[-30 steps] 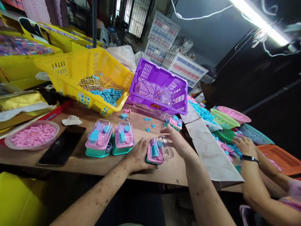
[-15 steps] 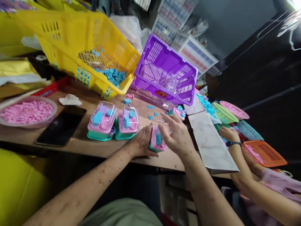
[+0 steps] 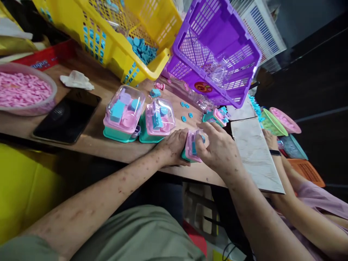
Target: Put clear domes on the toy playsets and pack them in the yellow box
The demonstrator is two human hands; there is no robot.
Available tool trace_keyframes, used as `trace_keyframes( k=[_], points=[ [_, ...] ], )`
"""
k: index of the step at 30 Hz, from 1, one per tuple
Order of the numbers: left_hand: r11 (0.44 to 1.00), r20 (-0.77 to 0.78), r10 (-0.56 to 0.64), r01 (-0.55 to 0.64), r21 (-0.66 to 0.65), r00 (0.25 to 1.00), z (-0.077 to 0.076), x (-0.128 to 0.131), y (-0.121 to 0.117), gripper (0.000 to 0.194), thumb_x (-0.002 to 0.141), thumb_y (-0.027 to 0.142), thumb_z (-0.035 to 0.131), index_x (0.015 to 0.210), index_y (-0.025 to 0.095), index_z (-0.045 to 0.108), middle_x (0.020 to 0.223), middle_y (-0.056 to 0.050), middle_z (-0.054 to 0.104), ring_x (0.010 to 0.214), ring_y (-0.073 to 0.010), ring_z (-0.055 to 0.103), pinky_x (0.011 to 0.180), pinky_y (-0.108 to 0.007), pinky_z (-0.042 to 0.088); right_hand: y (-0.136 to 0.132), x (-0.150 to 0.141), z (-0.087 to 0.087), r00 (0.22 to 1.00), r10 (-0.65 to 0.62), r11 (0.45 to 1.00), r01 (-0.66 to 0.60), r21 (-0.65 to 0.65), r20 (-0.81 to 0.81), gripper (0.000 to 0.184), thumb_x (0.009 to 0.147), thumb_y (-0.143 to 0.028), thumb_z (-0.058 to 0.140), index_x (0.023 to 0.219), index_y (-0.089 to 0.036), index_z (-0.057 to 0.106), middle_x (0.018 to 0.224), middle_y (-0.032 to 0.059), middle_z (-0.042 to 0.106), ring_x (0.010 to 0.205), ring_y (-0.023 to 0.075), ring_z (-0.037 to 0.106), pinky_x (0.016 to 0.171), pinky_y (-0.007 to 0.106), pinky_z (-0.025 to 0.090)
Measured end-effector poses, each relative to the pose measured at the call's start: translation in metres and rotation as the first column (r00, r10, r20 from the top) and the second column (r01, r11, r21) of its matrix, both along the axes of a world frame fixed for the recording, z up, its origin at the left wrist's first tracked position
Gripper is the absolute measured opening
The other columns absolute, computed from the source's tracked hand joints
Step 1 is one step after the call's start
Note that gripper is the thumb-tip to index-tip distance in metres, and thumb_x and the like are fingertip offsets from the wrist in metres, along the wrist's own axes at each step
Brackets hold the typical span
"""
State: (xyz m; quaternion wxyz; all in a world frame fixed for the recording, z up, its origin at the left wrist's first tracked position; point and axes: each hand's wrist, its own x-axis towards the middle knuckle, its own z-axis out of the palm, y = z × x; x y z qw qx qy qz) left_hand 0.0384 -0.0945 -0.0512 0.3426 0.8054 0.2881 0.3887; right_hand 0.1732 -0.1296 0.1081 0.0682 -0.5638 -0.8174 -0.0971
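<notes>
We had the small pink-and-turquoise plastic box (image 3: 193, 157) between our hands, just below and right of the frame's centre, its long axis roughly up and down the frame. Our left hand (image 3: 174, 148) clasped its left side; our right hand (image 3: 221, 148) arched over its upper right, pinching or not, we couldn't tell. A second earlier, the clear domed plastic lid (image 3: 207, 140) stood open beside it.
</notes>
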Motion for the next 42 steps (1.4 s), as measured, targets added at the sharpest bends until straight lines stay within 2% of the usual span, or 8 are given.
trace_keyframes(
  k=[8,15,19,22,30,36,39,42],
  points=[
    [1.000,0.005,0.001,-0.001,0.004,1.000,0.001,0.001,-0.001,0.125,0.064,0.041,0.109,0.159,0.012,0.033,0.159,-0.026,0.053,0.154,-0.0482,0.052,0.130,-0.062,0.043,-0.002,-0.005,0.002,0.997,-0.007,1.000,0.006,0.006,0.083,0.036,0.101,-0.032,0.057,0.132,-0.021,0.071,0.128,0.0152,0.076,0.112,0.0376,0.074,0.090,0.048,0.063],
    [0.999,-0.072,0.035,-0.032,0.034,0.997,0.012,-0.003,-0.004,0.113,0.070,0.041,0.105,0.154,0.014,0.033,0.155,-0.025,0.056,0.149,-0.0447,0.057,0.127,-0.058,0.047,-0.010,-0.012,-0.005,0.980,-0.118,0.991,0.106,0.079,0.160,0.031,0.104,-0.031,0.052,0.129,-0.019,0.067,0.124,0.0162,0.073,0.105,0.0372,0.070,0.083,0.047,0.060],
    [0.997,-0.144,0.067,-0.060,0.050,0.987,0.013,-0.001,-0.005,0.118,0.068,0.043,0.107,0.153,0.010,0.032,0.158,-0.030,0.054,0.150,-0.0463,0.056,0.128,-0.058,0.045,-0.008,-0.011,-0.002,0.975,-0.020,0.999,0.009,0.051,0.219,0.031,0.105,-0.032,0.053,0.130,-0.018,0.066,0.123,0.0172,0.071,0.109,0.0388,0.068,0.091,0.051,0.059],
    [0.996,-0.140,0.075,-0.066,0.062,0.987,0.011,0.001,-0.005,0.120,0.067,0.045,0.107,0.154,0.011,0.031,0.159,-0.030,0.054,0.151,-0.0460,0.056,0.129,-0.058,0.044,-0.004,-0.008,0.002,0.972,0.064,0.998,-0.065,-0.005,0.228,0.031,0.103,-0.030,0.052,0.129,-0.018,0.065,0.118,0.0169,0.071,0.108,0.0390,0.068,0.094,0.052,0.058],
    [0.997,-0.120,0.061,-0.055,0.053,0.991,0.007,0.003,-0.005,0.127,0.066,0.046,0.108,0.157,0.012,0.026,0.161,-0.030,0.053,0.154,-0.0473,0.053,0.129,-0.059,0.043,-0.001,-0.008,0.005,0.974,0.049,0.999,-0.043,-0.030,0.220,0.029,0.102,-0.030,0.053,0.125,-0.018,0.066,0.123,0.0168,0.074,0.105,0.0376,0.072,0.084,0.046,0.058],
    [0.998,-0.075,0.050,-0.046,0.049,0.996,0.007,0.002,-0.005,0.122,0.067,0.045,0.106,0.155,0.014,0.027,0.157,-0.027,0.055,0.151,-0.0466,0.056,0.126,-0.059,0.047,0.001,-0.002,-0.003,0.986,0.027,0.997,-0.015,-0.071,0.165,0.024,0.106,-0.034,0.050,0.122,-0.021,0.063,0.117,0.0155,0.073,0.107,0.0371,0.072,0.086,0.046,0.059],
    [0.997,-0.058,0.069,-0.067,0.035,0.996,0.008,0.002,-0.007,0.118,0.066,0.043,0.107,0.153,0.015,0.032,0.154,-0.024,0.058,0.148,-0.0443,0.059,0.125,-0.058,0.049,-0.002,0.009,-0.010,0.997,0.020,0.997,-0.015,-0.074,0.073,0.030,0.109,-0.038,0.045,0.130,-0.021,0.060,0.120,0.0169,0.072,0.116,0.0377,0.070,0.096,0.050,0.061],
    [0.996,-0.073,0.092,-0.090,0.029,0.993,0.010,0.003,-0.009,0.123,0.063,0.042,0.108,0.156,0.011,0.034,0.158,-0.029,0.056,0.152,-0.0460,0.056,0.129,-0.061,0.046,-0.006,0.019,-0.016,0.996,-0.016,0.995,0.007,-0.102,-0.087,0.042,0.115,-0.052,0.045,0.139,-0.022,0.059,0.132,0.0177,0.071,0.128,0.0368,0.069,0.113,0.055,0.058]
  ],
)
